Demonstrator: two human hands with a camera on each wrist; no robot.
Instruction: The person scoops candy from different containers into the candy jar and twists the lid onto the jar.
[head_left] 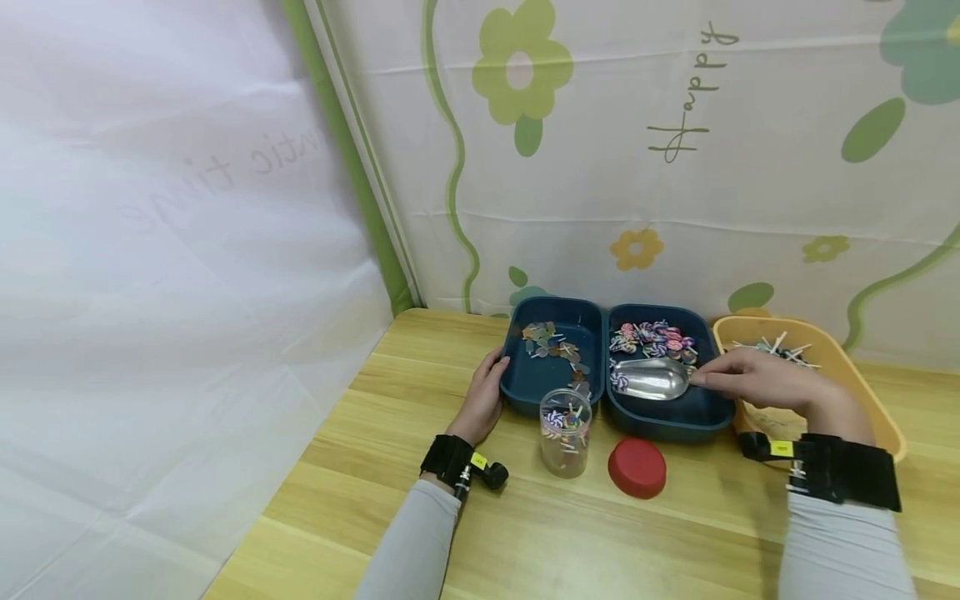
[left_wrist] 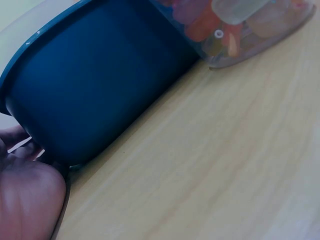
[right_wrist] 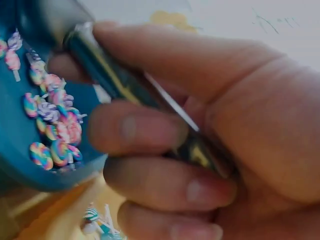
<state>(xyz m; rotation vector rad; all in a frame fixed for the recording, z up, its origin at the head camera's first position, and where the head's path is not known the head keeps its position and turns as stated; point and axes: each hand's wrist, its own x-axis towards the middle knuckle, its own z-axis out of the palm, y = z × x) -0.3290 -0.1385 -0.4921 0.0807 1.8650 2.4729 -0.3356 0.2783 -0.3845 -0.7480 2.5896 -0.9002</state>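
My right hand (head_left: 757, 379) grips the handle of a metal scoop (head_left: 654, 380), thumb along it and fingers curled around it. The scoop lies tilted low inside the right blue bin (head_left: 667, 431), a few purple-and-white swirl pieces at its mouth. Small colourful lollipop charms (right_wrist: 55, 120) are heaped at that bin's far side. My left hand (head_left: 480, 404) holds the outer side of the left blue bin (left_wrist: 95, 85), fingers at its rim. Brownish lollipop charms (head_left: 558, 346) lie scattered in it. A clear jar (head_left: 565, 454), partly filled with mixed charms, stands lidless before the bins.
A red lid (head_left: 637, 468) lies on the wooden table (head_left: 570, 550) right of the jar. The yellow bin (head_left: 862, 392), with green-and-white lollipop charms, sits under my right forearm. A printed curtain (head_left: 570, 192) hangs behind the bins.
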